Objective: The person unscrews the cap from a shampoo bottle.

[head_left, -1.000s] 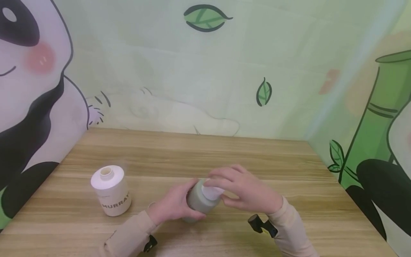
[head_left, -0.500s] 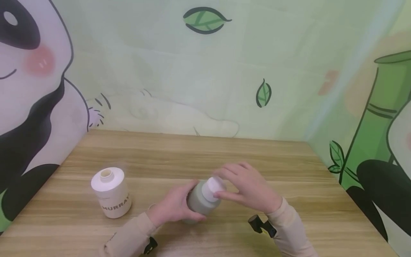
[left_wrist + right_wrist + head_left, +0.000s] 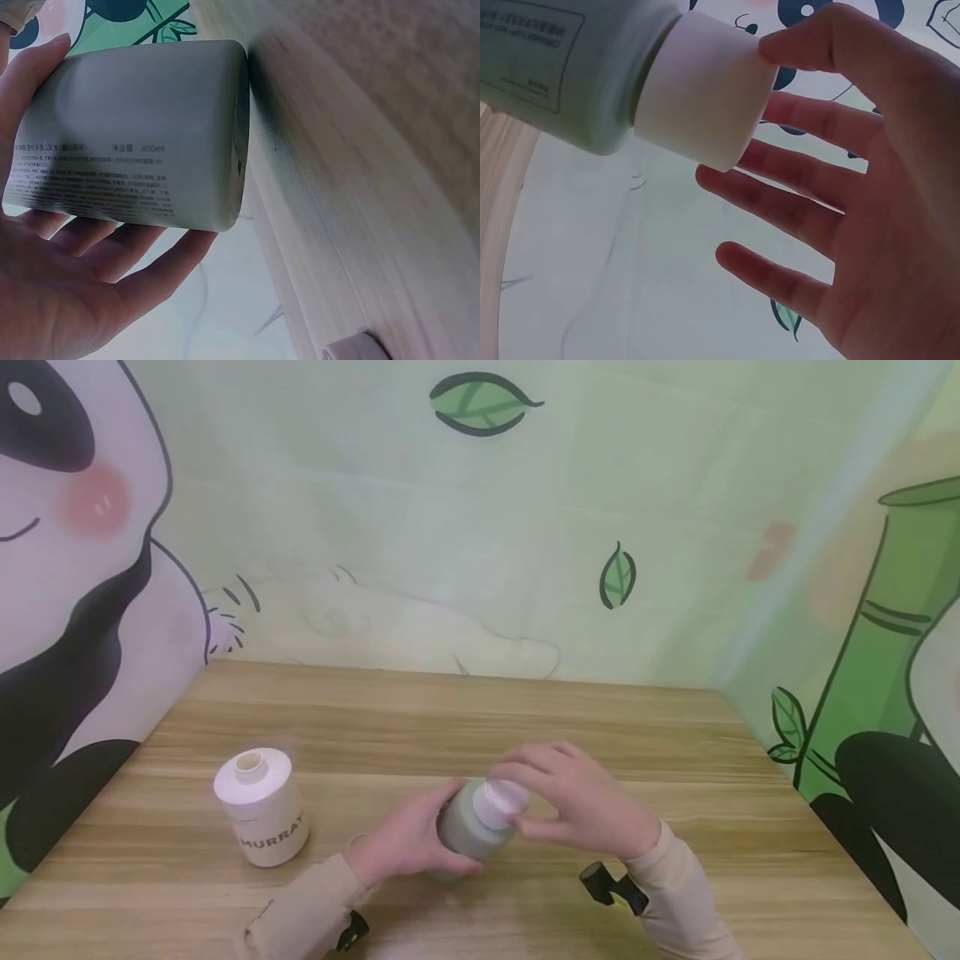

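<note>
A grey-green bottle (image 3: 467, 831) with small print and a white cap (image 3: 501, 804) leans to the right over the table. My left hand (image 3: 405, 837) grips its body, thumb on the near side and fingers round the far side. In the left wrist view, the bottle's base (image 3: 238, 135) is right at the wood. My right hand (image 3: 583, 800) pinches the cap between thumb and fingers. Seen from the right wrist, the thumb lies at the cap's end edge, some fingertips pass behind the cap, and the little finger stands apart from it.
A white bottle (image 3: 264, 831) marked MURRAY, its neck uncapped, stands upright at the left on the wooden table (image 3: 420, 718). Dark wrist-worn devices (image 3: 615, 889) sit at both cuffs. Behind the table hangs a pale green backdrop (image 3: 360, 510) with pandas, leaves and bamboo.
My right fingers reached across the cap, then drew back and spread, and now lie over its far edge again. My left hand and the tilted bottle stay in place.
</note>
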A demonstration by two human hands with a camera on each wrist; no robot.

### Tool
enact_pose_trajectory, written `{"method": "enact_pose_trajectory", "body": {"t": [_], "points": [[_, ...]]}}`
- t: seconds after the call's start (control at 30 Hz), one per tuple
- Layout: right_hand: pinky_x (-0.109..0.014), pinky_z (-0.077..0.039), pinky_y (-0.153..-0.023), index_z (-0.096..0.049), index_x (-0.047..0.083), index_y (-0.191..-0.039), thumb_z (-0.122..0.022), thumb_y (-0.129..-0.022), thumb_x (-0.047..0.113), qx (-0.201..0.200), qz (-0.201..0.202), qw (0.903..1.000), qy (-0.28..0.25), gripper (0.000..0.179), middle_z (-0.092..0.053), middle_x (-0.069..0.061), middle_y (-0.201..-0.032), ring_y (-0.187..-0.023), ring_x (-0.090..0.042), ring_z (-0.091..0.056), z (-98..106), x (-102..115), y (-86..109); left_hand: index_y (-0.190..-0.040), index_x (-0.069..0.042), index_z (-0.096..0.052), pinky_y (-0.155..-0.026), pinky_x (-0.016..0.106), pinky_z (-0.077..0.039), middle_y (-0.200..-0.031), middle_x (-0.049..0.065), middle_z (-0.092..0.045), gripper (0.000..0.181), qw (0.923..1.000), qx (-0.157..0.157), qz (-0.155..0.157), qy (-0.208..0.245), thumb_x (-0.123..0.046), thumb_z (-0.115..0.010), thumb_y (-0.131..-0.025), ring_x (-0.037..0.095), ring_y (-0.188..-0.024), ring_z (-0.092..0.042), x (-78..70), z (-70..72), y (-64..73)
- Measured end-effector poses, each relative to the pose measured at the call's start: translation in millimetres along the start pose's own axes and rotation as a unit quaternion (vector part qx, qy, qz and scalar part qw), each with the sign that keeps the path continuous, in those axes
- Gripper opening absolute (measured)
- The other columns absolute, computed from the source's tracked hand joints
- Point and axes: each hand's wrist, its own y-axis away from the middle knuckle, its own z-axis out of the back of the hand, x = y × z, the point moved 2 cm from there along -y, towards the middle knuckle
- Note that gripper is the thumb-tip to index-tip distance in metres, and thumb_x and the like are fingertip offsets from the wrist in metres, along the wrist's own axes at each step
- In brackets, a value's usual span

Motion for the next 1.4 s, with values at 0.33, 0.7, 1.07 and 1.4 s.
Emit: {"method": "enact_pose_trajectory", "body": {"t": [0.33,0.7,1.07,1.4], "points": [[-0.044,-0.046,-0.100,-0.050,0.008,-0.135,-0.072,-0.083,0.027,0.048,-0.021,0.9981,-0.032,0.059,-0.060,-0.004,-0.132,-0.121,-0.021,-0.056,-0.9,2.1,-0.5,-0.126,-0.011,-0.052,-0.086,0.036,-0.051,-0.112,0.003,-0.067,0.077,1.0000,0.002,-0.001,-0.002,-0.034,-0.089,-0.063,0.017,-0.099,-0.063,1.1,1.0,-0.6],[-0.039,-0.051,-0.091,-0.055,0.010,-0.129,-0.068,-0.085,0.046,0.049,-0.122,0.9907,-0.035,0.058,-0.067,-0.002,-0.121,-0.107,-0.014,-0.064,-2.7,-1.1,-1.8,-0.129,-0.009,-0.052,-0.084,0.035,-0.051,-0.111,0.003,-0.067,0.080,0.9998,-0.003,-0.001,-0.020,-0.034,-0.089,-0.062,0.017,-0.097,-0.064,1.8,-0.1,-0.3],[-0.036,-0.051,-0.086,-0.059,0.014,-0.117,-0.069,-0.086,0.036,0.030,-0.096,0.9945,-0.028,0.040,-0.067,0.004,-0.108,-0.100,-0.009,-0.063,-2.1,1.2,-2.5,-0.127,-0.010,-0.053,-0.084,0.034,-0.051,-0.110,0.003,-0.067,0.078,0.9999,-0.002,-0.001,-0.014,-0.033,-0.089,-0.062,0.017,-0.096,-0.063,0.6,-0.5,-0.3],[-0.038,-0.048,-0.094,-0.058,0.016,-0.122,-0.071,-0.078,0.017,0.031,-0.028,0.9987,-0.030,0.045,-0.063,0.003,-0.122,-0.114,-0.014,-0.059,-0.3,4.0,-1.3,-0.127,-0.015,-0.052,-0.089,0.039,-0.050,-0.115,0.001,-0.066,0.076,0.9996,0.004,0.018,0.021,-0.029,-0.089,-0.063,0.017,-0.102,-0.062,1.0,0.3,0.2]]}}
